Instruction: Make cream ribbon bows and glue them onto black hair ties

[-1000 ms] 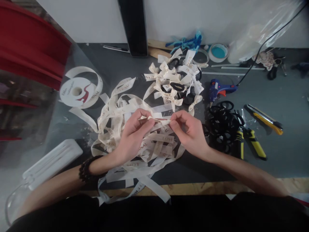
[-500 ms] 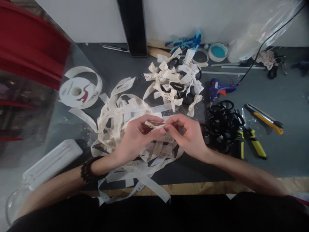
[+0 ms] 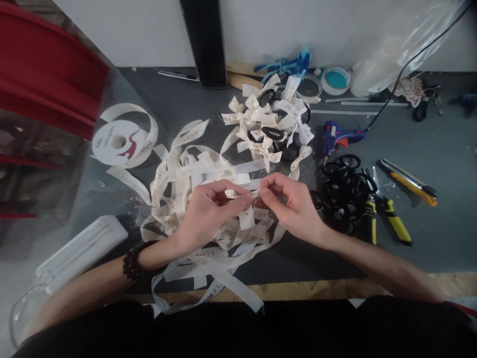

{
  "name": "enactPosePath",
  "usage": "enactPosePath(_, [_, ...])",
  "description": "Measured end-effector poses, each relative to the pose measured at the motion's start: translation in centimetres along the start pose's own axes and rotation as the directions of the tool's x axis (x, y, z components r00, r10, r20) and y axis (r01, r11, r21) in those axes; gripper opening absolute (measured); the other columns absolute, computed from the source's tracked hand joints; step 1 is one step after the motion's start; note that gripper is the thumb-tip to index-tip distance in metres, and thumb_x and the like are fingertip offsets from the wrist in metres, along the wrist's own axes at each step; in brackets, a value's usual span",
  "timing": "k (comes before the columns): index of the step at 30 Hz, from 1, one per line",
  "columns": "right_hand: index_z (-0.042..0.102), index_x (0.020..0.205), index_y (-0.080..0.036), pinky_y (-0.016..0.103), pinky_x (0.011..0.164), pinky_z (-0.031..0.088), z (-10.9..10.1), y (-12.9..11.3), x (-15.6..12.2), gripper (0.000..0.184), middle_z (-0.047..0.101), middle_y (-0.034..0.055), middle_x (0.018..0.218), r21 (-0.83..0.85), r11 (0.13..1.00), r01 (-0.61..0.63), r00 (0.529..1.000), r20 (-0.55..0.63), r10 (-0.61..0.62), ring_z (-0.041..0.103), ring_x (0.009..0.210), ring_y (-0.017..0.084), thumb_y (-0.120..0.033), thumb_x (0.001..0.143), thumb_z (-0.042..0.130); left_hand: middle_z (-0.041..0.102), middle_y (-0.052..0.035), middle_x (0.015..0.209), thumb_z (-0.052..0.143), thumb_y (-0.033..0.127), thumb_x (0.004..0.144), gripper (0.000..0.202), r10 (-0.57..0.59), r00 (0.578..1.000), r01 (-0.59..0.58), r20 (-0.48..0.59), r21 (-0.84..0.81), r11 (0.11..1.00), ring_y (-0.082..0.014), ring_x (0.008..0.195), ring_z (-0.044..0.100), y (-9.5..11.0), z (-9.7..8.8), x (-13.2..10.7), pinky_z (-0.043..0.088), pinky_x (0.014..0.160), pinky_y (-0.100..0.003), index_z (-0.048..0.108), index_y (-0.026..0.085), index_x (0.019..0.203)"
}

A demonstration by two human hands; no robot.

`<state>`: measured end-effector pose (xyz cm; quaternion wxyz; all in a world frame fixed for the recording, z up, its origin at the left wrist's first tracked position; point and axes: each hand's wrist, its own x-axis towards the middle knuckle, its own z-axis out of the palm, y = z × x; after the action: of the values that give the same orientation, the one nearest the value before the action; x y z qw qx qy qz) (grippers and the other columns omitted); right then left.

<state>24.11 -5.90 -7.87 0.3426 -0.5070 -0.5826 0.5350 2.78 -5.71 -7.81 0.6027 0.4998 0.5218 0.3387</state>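
Observation:
My left hand point(image 3: 206, 214) and my right hand point(image 3: 290, 206) meet over a heap of cut cream ribbon strips point(image 3: 194, 199) on the grey table. Both pinch one short cream ribbon piece point(image 3: 242, 199) between thumb and fingers; its loose end hangs down between the hands. Behind them lies a pile of finished cream ribbon bows point(image 3: 270, 124) mixed with black hair ties. A black bead bracelet point(image 3: 132, 261) sits on my left wrist.
A ribbon spool point(image 3: 121, 139) lies at the left, a white plastic case point(image 3: 80, 248) at the front left. Right of the hands are a heap of black hair ties point(image 3: 345, 191), a blue glue gun point(image 3: 337, 136), yellow-handled scissors point(image 3: 389, 219) and a yellow utility knife point(image 3: 408, 181).
The ribbon piece has been folded shorter between my fingertips and one end now hangs down. Both hands have shifted only slightly.

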Motion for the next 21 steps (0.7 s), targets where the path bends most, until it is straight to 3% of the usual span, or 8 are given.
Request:
enactPosePath(4, [0.063, 0.092, -0.019, 0.028, 0.065, 0.05, 0.0, -0.4, 0.3, 0.019, 0.07, 0.0004, 0.074, 0.119, 0.99, -0.076, 0.997, 0.019, 0.075, 0.065, 0.069, 0.014, -0.036, 0.102, 0.062, 0.074, -0.0019, 0.066, 0.086, 0.042, 0.086, 0.024, -0.007, 1.0, 0.007, -0.004, 0.019, 1.0, -0.0095, 0.044, 0.056, 0.1, -0.2, 0.2, 0.033, 0.038, -0.021, 0.082, 0.02, 0.096])
enactPosePath(7, [0.063, 0.092, -0.02, 0.029, 0.065, 0.048, -0.6, -0.8, 0.6, 0.017, 0.07, 0.0003, 0.077, -0.055, 0.998, -0.032, 0.999, 0.006, 0.032, 0.064, 0.07, 0.014, -0.033, 0.101, 0.061, 0.068, 0.0007, 0.06, 0.085, 0.043, 0.087, 0.025, -0.001, 1.0, 0.0, 0.014, 0.106, 0.994, -0.0065, 0.04, 0.044, 0.2, -0.4, 0.5, 0.026, 0.038, -0.021, 0.081, 0.021, 0.099])
enactPosePath(10, [0.068, 0.1, -0.02, 0.031, 0.074, 0.05, -1.3, -1.1, 0.8, 0.009, 0.074, 0.0029, 0.092, -0.317, 0.934, 0.163, 0.985, -0.001, -0.172, 0.068, 0.082, 0.017, -0.028, 0.099, 0.064, 0.071, -0.0008, 0.065, 0.085, 0.044, 0.086, 0.026, -0.057, 0.992, 0.03, 0.115, 0.23, 0.973, -0.0084, 0.044, 0.05, 0.2, -0.4, 0.8, 0.03, 0.039, -0.02, 0.079, 0.021, 0.098])
enactPosePath(13, [0.073, 0.111, -0.023, 0.033, 0.084, 0.053, -1.2, -1.4, 0.7, 0.017, 0.076, 0.0056, 0.109, -0.367, 0.871, 0.327, 0.943, 0.074, -0.323, 0.071, 0.096, 0.02, -0.034, 0.1, 0.068, 0.075, -0.0018, 0.071, 0.085, 0.034, 0.083, 0.022, -0.086, 0.98, 0.032, 0.178, 0.288, 0.957, -0.014, 0.055, 0.065, 0.2, -0.2, 0.7, 0.044, 0.046, -0.021, 0.075, 0.02, 0.097])
enactPosePath(15, [0.076, 0.109, -0.024, 0.033, 0.082, 0.054, -0.7, -1.5, 0.5, 0.02, 0.078, 0.0045, 0.109, -0.362, 0.87, 0.333, 0.943, 0.129, -0.307, 0.072, 0.094, 0.02, -0.04, 0.095, 0.076, 0.077, -0.0018, 0.076, 0.082, 0.021, 0.079, 0.018, -0.069, 0.976, 0.003, 0.207, 0.302, 0.953, -0.0168, 0.063, 0.071, 0.2, 0.1, 0.5, 0.049, 0.051, -0.022, 0.074, 0.02, 0.096])
enactPosePath(17, [0.078, 0.102, -0.024, 0.031, 0.078, 0.054, -0.2, -1.4, 0.2, 0.015, 0.079, 0.0025, 0.101, -0.372, 0.876, 0.307, 0.952, 0.136, -0.275, 0.072, 0.087, 0.018, -0.035, 0.092, 0.08, 0.079, -0.0019, 0.081, 0.078, 0.016, 0.079, 0.016, -0.054, 0.968, -0.028, 0.245, 0.316, 0.948, -0.0176, 0.069, 0.073, 0.2, 0.3, 0.4, 0.052, 0.055, -0.022, 0.075, 0.02, 0.094])
enactPosePath(19, [0.079, 0.094, -0.023, 0.029, 0.075, 0.053, 0.1, -1.4, 0.1, 0.004, 0.079, 0.0001, 0.092, -0.369, 0.883, 0.289, 0.957, 0.11, -0.267, 0.072, 0.081, 0.016, -0.025, 0.092, 0.077, 0.079, -0.0021, 0.083, 0.078, 0.023, 0.084, 0.009, -0.059, 0.96, -0.031, 0.274, 0.312, 0.949, -0.0171, 0.07, 0.073, 0.3, 0.4, 0.2, 0.052, 0.058, -0.022, 0.078, 0.02, 0.093])
enactPosePath(21, [0.079, 0.088, -0.023, 0.026, 0.072, 0.052, 0.0, -1.4, 0.2, 0.009, 0.079, -0.0023, 0.084, -0.337, 0.903, 0.269, 0.963, 0.086, -0.255, 0.071, 0.077, 0.013, -0.019, 0.093, 0.073, 0.078, -0.0023, 0.079, 0.077, 0.034, 0.09, 0.014, -0.073, 0.956, -0.016, 0.286, 0.297, 0.955, -0.0157, 0.066, 0.069, 0.4, 0.3, 0.3, 0.049, 0.056, -0.022, 0.079, 0.02, 0.092])
